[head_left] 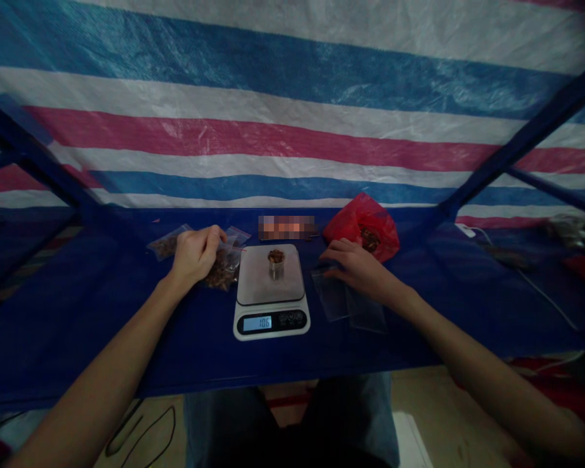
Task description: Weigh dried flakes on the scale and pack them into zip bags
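Observation:
A white digital scale (272,289) stands in the middle, its display reading 10.6. On its plate sits a small metal cup (276,265) heaped with brown pieces (275,255). To the left, my left hand (195,252) is closed over clear zip bags (223,270) filled with brown bits; what its fingers hold, if anything, is hidden. My right hand (358,268) reaches over flat, clear zip bags (365,312), fingers stretched out and slightly bent. Just behind it, a red plastic bag (351,218) gapes, showing more brown pieces inside.
A blurred-out orange-brown item (286,227) lies behind the scale. Blue frame bars (521,143) slant down at both sides. Striped plastic sheeting (273,140) hangs behind the blue table (199,351). A white cable (548,299) runs along the right.

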`<action>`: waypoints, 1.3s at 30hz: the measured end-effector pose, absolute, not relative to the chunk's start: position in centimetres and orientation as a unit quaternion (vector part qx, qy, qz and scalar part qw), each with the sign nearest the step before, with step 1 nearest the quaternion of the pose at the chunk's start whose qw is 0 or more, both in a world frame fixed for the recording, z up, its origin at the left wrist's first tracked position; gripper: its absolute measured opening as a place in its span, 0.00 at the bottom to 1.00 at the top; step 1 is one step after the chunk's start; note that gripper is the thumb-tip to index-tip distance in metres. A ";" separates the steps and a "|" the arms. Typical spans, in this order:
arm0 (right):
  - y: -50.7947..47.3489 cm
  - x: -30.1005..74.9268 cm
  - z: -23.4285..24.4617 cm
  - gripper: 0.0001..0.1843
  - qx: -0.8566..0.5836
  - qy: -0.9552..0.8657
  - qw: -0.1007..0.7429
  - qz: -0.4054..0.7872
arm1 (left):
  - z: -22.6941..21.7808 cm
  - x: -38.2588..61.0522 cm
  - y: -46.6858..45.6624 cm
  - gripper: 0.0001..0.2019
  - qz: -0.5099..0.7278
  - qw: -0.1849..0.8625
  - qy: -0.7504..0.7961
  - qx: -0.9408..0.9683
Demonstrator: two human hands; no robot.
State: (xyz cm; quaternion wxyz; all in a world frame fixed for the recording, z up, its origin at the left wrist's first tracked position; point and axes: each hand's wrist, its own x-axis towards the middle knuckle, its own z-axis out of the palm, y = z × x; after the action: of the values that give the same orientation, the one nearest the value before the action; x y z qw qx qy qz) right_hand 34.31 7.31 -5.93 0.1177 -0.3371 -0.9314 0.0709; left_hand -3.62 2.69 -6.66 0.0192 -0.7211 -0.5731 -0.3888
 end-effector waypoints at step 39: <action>5.2 25.4 3.9 0.10 -0.083 -0.881 0.460 0.067 | 7.4 3.7 2.3 0.18 -0.273 -0.169 -0.348 -0.881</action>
State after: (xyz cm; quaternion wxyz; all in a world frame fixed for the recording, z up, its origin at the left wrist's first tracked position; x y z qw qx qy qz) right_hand 25.35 5.17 3.89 0.4604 -0.0832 -0.8812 0.0675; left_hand 3.69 2.32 7.35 -0.1688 -0.8811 -0.3476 -0.2728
